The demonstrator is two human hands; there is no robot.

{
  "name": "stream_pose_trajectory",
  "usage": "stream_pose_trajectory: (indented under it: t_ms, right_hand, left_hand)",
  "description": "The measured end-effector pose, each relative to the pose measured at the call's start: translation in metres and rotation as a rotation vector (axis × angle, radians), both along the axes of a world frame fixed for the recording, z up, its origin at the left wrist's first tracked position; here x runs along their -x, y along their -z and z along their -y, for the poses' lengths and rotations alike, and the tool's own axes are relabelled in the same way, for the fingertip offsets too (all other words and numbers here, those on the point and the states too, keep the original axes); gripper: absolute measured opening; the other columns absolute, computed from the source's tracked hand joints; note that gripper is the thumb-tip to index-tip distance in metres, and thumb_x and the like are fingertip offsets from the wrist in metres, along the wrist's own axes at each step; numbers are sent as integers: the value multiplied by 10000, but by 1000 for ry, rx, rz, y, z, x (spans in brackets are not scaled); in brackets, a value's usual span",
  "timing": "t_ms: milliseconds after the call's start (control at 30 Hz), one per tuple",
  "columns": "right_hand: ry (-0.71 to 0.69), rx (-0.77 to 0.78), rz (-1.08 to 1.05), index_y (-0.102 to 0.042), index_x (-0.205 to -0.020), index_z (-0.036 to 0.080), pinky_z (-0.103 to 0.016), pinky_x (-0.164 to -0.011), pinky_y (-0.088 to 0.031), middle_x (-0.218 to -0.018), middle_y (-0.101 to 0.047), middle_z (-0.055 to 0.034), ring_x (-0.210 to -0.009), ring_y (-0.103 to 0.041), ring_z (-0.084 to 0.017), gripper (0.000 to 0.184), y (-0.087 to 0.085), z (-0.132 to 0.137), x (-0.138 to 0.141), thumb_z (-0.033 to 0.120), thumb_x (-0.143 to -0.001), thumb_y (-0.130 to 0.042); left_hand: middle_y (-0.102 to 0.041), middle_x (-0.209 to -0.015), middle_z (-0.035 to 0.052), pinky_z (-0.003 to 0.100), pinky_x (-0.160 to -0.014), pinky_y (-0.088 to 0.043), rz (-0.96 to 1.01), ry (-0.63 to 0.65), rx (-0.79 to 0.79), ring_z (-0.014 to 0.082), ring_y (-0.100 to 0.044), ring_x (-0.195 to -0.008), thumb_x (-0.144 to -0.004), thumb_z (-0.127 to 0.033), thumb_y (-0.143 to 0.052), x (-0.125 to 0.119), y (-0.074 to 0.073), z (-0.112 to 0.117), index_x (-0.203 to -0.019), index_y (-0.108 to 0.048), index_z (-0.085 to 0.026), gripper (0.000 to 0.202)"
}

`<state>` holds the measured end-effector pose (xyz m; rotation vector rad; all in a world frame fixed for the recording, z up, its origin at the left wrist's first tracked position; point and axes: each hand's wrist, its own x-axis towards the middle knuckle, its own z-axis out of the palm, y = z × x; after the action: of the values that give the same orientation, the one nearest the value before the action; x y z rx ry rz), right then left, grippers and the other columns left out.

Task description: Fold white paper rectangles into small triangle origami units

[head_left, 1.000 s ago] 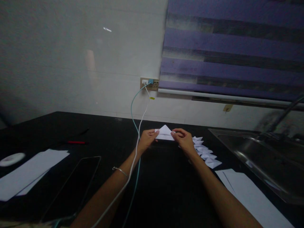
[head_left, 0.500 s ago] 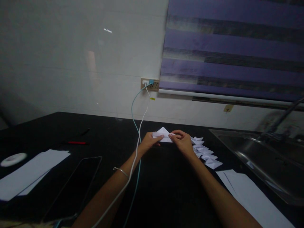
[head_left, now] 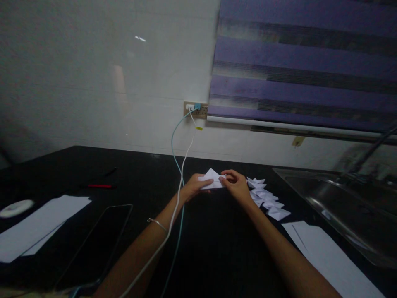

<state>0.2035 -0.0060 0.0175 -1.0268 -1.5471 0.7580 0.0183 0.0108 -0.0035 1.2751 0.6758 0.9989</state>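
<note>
A partly folded sheet of white paper (head_left: 211,176), with a peaked top and a band along its lower edge, is held above the dark counter. My left hand (head_left: 195,185) grips its left end, thumb on the front face and fingers behind. At the right end, my right hand (head_left: 234,182) pinches the paper between thumb and fingers. Just right of that hand stands a row of several folded paper boats (head_left: 269,199). The fingers behind the paper are partly hidden.
White paper strips lie on the left (head_left: 43,225) and on the right (head_left: 328,256). A phone (head_left: 96,244), a red pen (head_left: 100,186) and a white round object (head_left: 17,208) are at left. Charging cables (head_left: 180,182) cross my left arm. A steel sink (head_left: 341,207) borders the right.
The folded paper has tilted and shifted slightly down and left, so its peak looks broader. My right hand's fingers have lifted a little from behind it. Both hands keep hold.
</note>
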Motion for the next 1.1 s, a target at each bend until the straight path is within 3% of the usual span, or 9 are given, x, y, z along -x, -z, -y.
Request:
stream_pose_trajectory:
  t_ms: [167, 267, 400, 567, 800, 900, 1100]
  right_hand:
    - [-57, 70, -44, -627, -933, 203, -294, -601, -483, -774, -699, -31, -681, -642, -196, 378, 7, -3, 3, 413, -639, -738]
    - [0, 104, -37, -652, -871, 179, -300, -580, -483, -755, -706, -51, -666, -648, -209, 387, 11, -7, 0, 428, -597, -766]
    - [53, 168, -77, -676, -812, 161, -283, -526, -459, -663, -698, -45, -584, -637, -196, 382, 8, -9, -7, 407, -549, -804]
    - [8, 232, -167, -695, -838, 141, -271, -528, -460, -713, -715, -72, -600, -641, -187, 379, -1, -7, -12, 373, -559, -806]
    - [13, 240, -168, -711, -825, 130, -281, -518, -454, -695, -713, -81, -577, -632, -190, 367, -6, -4, -12, 387, -574, -787]
    - [22, 236, -190, -710, -820, 124, -278, -535, -456, -701, -714, -79, -582, -630, -185, 368, -6, -4, -12, 377, -566, -794]
    - [47, 218, -243, -705, -810, 122, -264, -537, -437, -712, -712, -76, -581, -620, -173, 396, -7, -4, -11, 398, -545, -809]
  left_hand:
    - [-664, -765, 79, 238, -586, -467, -95, -80, -134, 155, -604, -664, -668, -424, -750, 1, 0, -2, -882, -701, -77, 411]
    - [-650, -719, 68, 234, -571, -455, -135, -82, -219, 151, -586, -643, -680, -435, -734, 2, -2, -2, -815, -704, -74, 387]
    - [-648, -768, 82, 254, -597, -489, -102, 12, -182, 155, -586, -677, -710, -496, -688, 0, -5, 0, -890, -696, -69, 463]
    - [-644, -871, 128, 280, -661, -530, 13, 145, -90, 196, -602, -828, -703, -523, -686, -2, -6, 2, -992, -669, -62, 544]
    - [-668, -886, 155, 298, -680, -537, 4, 157, -182, 227, -630, -869, -792, -549, -577, -1, -8, 5, -1038, -667, -70, 546]
    - [-686, -859, 142, 291, -646, -532, -65, 104, -241, 212, -645, -801, -808, -563, -543, -2, -8, 3, -1021, -681, -74, 551]
    - [-692, -694, 116, 220, -595, -471, -305, -97, -401, 146, -621, -635, -873, -553, -429, 0, -10, -1, -782, -726, -70, 574]
